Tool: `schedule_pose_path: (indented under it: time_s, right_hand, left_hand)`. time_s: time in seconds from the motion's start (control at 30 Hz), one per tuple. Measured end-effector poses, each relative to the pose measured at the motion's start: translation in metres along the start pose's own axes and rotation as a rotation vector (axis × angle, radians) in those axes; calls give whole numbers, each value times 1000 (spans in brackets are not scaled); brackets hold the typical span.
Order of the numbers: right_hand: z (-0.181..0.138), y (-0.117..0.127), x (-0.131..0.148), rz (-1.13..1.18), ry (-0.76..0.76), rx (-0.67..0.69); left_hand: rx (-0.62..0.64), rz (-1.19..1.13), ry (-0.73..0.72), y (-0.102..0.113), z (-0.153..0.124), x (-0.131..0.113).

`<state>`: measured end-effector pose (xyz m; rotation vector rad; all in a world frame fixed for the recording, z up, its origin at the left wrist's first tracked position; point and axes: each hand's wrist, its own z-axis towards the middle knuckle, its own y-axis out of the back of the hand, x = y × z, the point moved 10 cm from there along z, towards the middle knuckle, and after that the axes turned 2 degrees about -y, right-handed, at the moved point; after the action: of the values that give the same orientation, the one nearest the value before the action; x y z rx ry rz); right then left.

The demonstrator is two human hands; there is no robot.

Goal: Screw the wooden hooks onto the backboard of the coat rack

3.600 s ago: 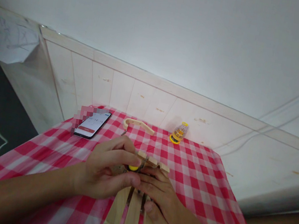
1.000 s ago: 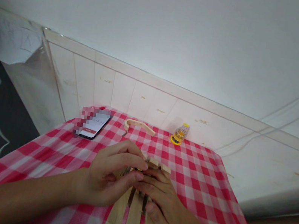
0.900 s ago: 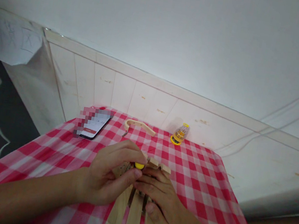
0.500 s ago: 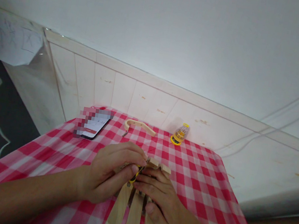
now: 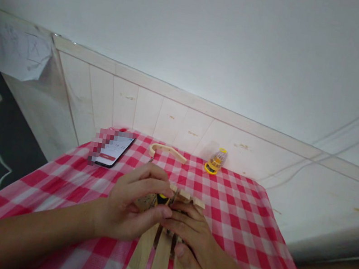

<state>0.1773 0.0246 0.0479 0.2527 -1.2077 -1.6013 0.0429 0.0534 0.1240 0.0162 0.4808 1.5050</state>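
Note:
My left hand [image 5: 137, 201] curls around the black-and-yellow handle of a small screwdriver [image 5: 162, 199]; its fingers and thumb hide the rest of the tool. The screwdriver stands over a slatted wooden piece [image 5: 160, 260], whose pale strips point toward me. My right hand [image 5: 197, 236] grips this piece from the right, its fingers lying across the slats and its thumb on the near side. Short wooden ends stick out beyond the fingers. Where the screwdriver tip meets the wood is hidden behind my hands.
A curved wooden part [image 5: 168, 150] lies behind my hands on the red-and-white checked tablecloth [image 5: 237, 217]. To its right is a yellow bit case with a clear top [image 5: 216, 161]. A phone [image 5: 114, 151] rests at the left. White panelling [image 5: 149, 109] stands behind the table.
My left fingers have lifted and shifted around the screwdriver handle, and the thumb has moved right. More of the handle's top shows. My right hand and the slatted piece have stayed put.

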Motion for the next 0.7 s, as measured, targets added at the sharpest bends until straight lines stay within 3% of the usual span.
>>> schedule_pose_path:
  time_s: [0.17, 0.37, 0.53, 0.7]
  right_hand:
    - [-1, 2, 1, -14, 23, -17]
    - [0, 4, 1, 11, 14, -25]
    - [1, 2, 2, 6, 5, -13]
    - [-1, 0, -1, 7, 7, 7]
  left_hand:
    - [-46, -20, 18, 2, -1, 2]
    - [-18, -134, 7, -2, -3, -3]
    - [22, -284, 83, -6, -9, 6]
    - [56, -257, 73, -5, -6, 4]
